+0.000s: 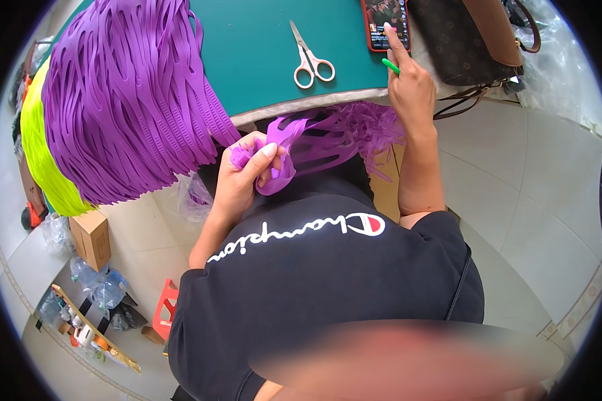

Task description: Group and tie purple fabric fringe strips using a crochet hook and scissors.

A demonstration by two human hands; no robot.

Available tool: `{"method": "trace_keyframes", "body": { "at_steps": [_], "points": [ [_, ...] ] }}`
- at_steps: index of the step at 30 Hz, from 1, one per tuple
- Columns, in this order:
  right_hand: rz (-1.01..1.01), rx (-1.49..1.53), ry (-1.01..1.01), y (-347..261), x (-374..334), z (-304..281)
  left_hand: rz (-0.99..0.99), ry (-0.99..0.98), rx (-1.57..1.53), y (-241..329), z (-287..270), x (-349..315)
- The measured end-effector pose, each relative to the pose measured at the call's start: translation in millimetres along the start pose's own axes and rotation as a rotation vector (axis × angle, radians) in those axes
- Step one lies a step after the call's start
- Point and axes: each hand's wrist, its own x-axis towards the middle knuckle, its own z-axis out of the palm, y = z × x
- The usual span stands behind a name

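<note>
My left hand (251, 170) is closed around a bunched purple rubber strap (284, 150), close to my body just below the table edge. My right hand (411, 90) reaches over the table's right part, its index fingertip on the screen of a phone in a red case (376, 40). A short green stick-like tool (390, 66) pokes out from the curled fingers of that hand; its other end is hidden. Between the hands, a tangle of thin purple rubber strips (368, 130) lies at my lap. A big heap of purple rubber straps (127, 100) hangs over the table's left side.
Scissors with pale pink handles (314, 69) lie partly spread on the green tabletop (261, 73). A brown handbag (465, 40) sits beyond the phone at right. Bright yellow straps (37, 144) hang beside the purple heap. A cardboard box (90, 238) and red stool (165, 309) stand at left.
</note>
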Motion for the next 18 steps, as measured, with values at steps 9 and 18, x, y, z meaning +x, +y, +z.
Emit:
{"method": "trace_keyframes", "body": {
  "at_steps": [9, 18],
  "points": [
    [-0.135, 0.433, 0.028, -19.4, -17.2, -12.2, 0.019, -0.046, 0.216, 9.7, 4.3, -5.9],
    [-0.586, 1.124, -0.846, -81.5, -35.9, -16.2, 0.162, -0.333, 0.606, 39.4, 13.9, -12.7]
  ]
}}
